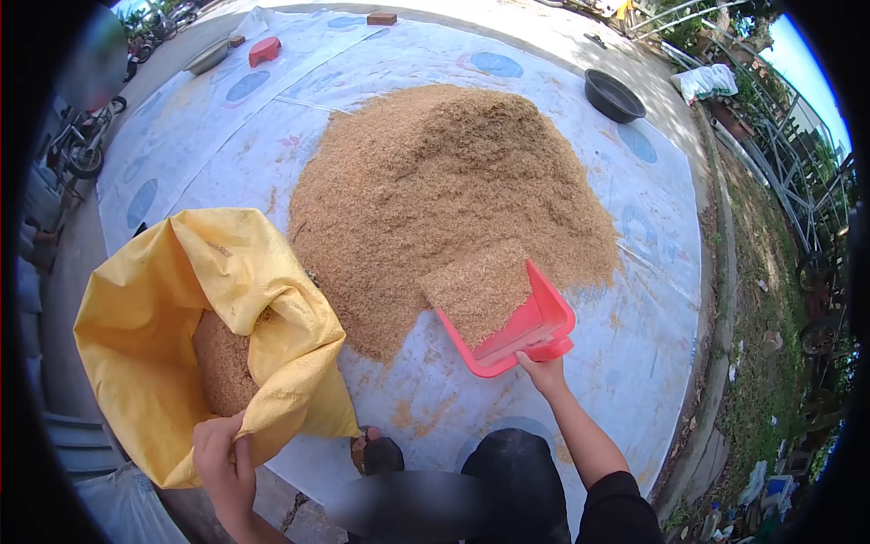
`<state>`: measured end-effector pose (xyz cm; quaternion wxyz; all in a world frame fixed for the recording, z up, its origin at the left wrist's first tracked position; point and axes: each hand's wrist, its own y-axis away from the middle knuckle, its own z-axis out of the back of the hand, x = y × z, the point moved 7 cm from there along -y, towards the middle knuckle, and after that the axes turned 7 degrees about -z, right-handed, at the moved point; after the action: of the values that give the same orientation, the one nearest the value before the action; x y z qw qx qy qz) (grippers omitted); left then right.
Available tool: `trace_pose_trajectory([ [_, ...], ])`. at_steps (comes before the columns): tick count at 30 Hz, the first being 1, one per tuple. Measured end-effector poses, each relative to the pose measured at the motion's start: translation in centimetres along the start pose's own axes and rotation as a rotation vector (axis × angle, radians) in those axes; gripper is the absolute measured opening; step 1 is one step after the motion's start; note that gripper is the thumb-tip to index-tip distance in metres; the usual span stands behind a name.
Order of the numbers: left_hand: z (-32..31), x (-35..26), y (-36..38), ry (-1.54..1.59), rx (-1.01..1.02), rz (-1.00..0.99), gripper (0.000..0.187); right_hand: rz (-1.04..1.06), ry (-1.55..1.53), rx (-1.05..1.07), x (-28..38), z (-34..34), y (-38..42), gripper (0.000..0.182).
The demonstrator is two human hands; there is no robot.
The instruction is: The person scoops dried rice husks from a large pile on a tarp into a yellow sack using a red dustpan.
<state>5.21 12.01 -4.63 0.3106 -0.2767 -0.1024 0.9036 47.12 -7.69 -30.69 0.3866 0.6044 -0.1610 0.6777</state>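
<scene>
My left hand (220,456) grips the rim of a yellow woven sack (145,354), which stands with its mouth wide and has brown grain-like husks (225,367) inside. With my right hand (542,372) I hold the handle of a red dustpan (512,349). Its front part is loaded with husks and its lip meets the near edge of a large brown pile of husks (453,190). The pile lies on a white printed sheet (625,381).
Farther back on the sheet are a dark basin (614,96), a red stool (265,51), a grey basin (208,57) and a brick (381,18). Motorbikes (86,150) stand at the left. Along the right run a kerb, grass and metal frames (770,136).
</scene>
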Motion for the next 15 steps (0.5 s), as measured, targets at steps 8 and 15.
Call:
trace_pose_trajectory([
  [8,1.6,-0.4,-0.2,-0.028,-0.026,-0.034,0.021,0.250,-0.014,0.019,12.5,1.4,1.2,0.033],
  [15,2.8,0.4,-0.3,0.001,-0.064,-0.043,0.023,0.463,-0.044,0.222,27.0,-2.5,1.5,0.035],
])
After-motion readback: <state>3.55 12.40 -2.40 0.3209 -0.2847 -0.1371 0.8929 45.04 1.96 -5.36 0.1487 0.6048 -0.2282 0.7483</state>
